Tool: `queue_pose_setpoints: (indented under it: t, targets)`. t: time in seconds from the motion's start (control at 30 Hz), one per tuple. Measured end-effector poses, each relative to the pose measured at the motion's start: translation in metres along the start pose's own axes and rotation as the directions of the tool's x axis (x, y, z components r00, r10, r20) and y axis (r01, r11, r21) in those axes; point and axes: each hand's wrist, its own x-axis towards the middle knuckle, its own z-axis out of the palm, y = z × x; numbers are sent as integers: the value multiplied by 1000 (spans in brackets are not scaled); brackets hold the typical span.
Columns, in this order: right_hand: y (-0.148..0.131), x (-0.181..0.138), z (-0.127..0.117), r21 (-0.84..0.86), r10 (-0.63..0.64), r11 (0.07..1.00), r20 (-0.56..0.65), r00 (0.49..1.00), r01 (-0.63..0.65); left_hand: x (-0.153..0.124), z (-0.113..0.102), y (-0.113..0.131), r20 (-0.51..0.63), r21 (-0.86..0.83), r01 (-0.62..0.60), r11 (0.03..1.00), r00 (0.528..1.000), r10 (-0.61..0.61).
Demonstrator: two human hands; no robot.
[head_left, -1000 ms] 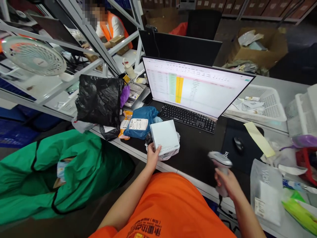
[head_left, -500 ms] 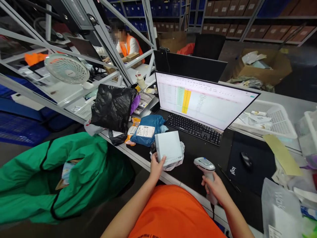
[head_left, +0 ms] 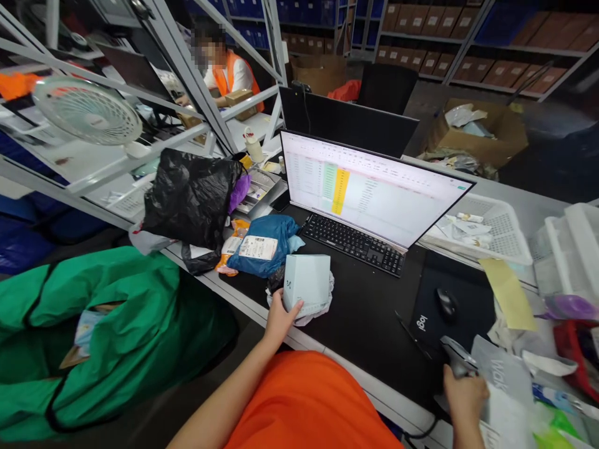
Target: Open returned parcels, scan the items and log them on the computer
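Note:
My left hand grips the lower left corner of a pale box, thumb on its front face. Beneath the box lies a crumpled whitish plastic wrapper on the black desk mat. Over at the right, my right hand is closed around a grey barcode scanner, whose handle is mostly hidden by the fingers. The scanner is beside a translucent plastic bag, and its cable runs toward the desk edge. A blue parcel with a white label lies just beyond the box.
A monitor and keyboard stand behind. A mouse and a thin dark tool lie rightward. A black plastic bag sits left, above a green sack. A co-worker sits across the frame.
My right hand has carried the barcode scanner right and toward me, beside the translucent bag. My left hand still holds the box, which has tilted slightly. The whole view has shifted a little.

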Motion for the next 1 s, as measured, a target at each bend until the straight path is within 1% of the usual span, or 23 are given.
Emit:
queue_pose_setpoints:
  t: [0.03,0.07,0.1,0.13,0.17,0.2,0.23,0.27,0.33,0.43,0.6,0.8,1.0]
  targets:
    - [-9,-1,0,6,-58,998,-103,993,59,0,1,0,5,15,-3,1000,1000,3]
    - [-21,0,1,5,-145,989,-192,971,148,1,1,1,12,29,-8,1000,1000,7]
    - [-36,4,3,-3,-258,964,-266,929,267,1,1,2,18,45,-11,999,1000,10]
    - [-53,10,6,-12,-376,920,-312,873,392,1,2,2,23,63,-14,998,1000,13]
    - [-69,20,10,-15,-480,866,-311,820,500,1,2,3,24,82,-17,997,1000,15]
    - [-85,32,15,-8,-534,831,-293,793,557,1,2,4,25,99,-21,995,1000,18]
    - [-99,46,22,-1,-550,821,-272,790,571,1,2,5,24,113,-25,993,999,22]
    - [-111,60,29,4,-540,829,-255,802,560,1,3,6,20,124,-29,992,999,26]
    - [-125,85,43,3,-500,857,-240,832,516,0,3,6,17,139,-33,990,999,31]
    - [-127,103,58,-10,-462,880,-247,852,475,-3,2,6,22,158,-28,987,999,24]
    - [-117,100,71,-32,-408,908,-301,862,419,-9,0,6,54,187,0,982,998,-11]
    - [-114,95,80,-58,-338,938,-369,866,341,-8,-1,10,95,208,4,978,995,-24]
    - [-115,102,81,-90,-345,937,-380,858,337,-4,-2,10,111,233,-8,972,994,-18]
